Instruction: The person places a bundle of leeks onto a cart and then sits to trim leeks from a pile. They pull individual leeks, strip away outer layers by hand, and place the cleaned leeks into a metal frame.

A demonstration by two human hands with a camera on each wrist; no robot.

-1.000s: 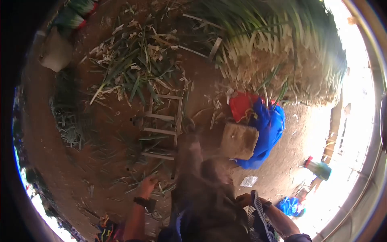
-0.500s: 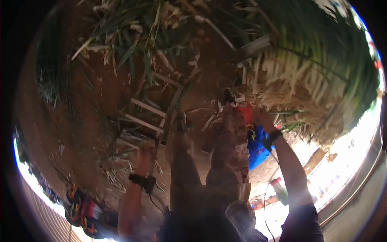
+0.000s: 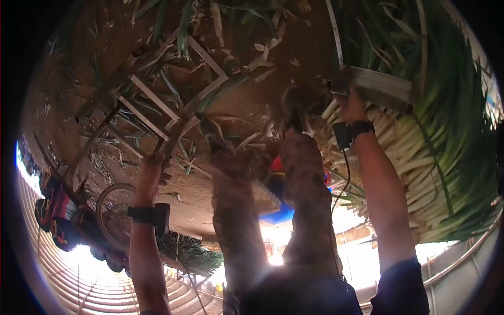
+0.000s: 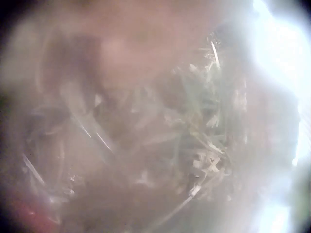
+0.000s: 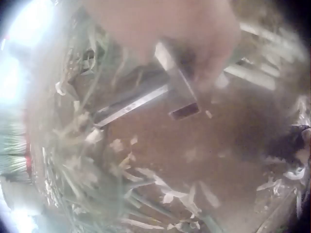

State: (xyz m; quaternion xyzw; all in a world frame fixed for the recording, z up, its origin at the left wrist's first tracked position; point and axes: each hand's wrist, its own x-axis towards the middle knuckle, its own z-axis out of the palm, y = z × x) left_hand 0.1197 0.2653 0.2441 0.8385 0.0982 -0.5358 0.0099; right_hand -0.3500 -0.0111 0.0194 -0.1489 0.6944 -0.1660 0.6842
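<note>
My left hand [image 3: 151,169] grips the near end of a metal frame [image 3: 152,102] with several crossbars, like a small ladder or stand. The left wrist view is hazy, with a pale bar [image 4: 90,126] running down from the blurred hand [image 4: 146,43]. My right hand [image 3: 353,105] holds a second metal frame [image 3: 380,86] by a corner, beside the pile of long green onions [image 3: 420,163]. In the right wrist view, a square tube with a dark end [image 5: 184,110] sticks out below the fingers, and another bar [image 5: 131,104] slants away.
Cut leaves and peelings [image 3: 184,31] litter the dirt floor. Both feet stand between the two frames, one shoe [image 3: 210,128] close to the left frame. Blue cloth or plastic [image 3: 278,205] shows between the legs. Bundled greens [image 3: 189,252] lie behind, near a ribbed wall.
My right hand has come up from beside the body to the right frame. My left hand has reached forward to the left frame, which now stands more tilted. The view has swung downward.
</note>
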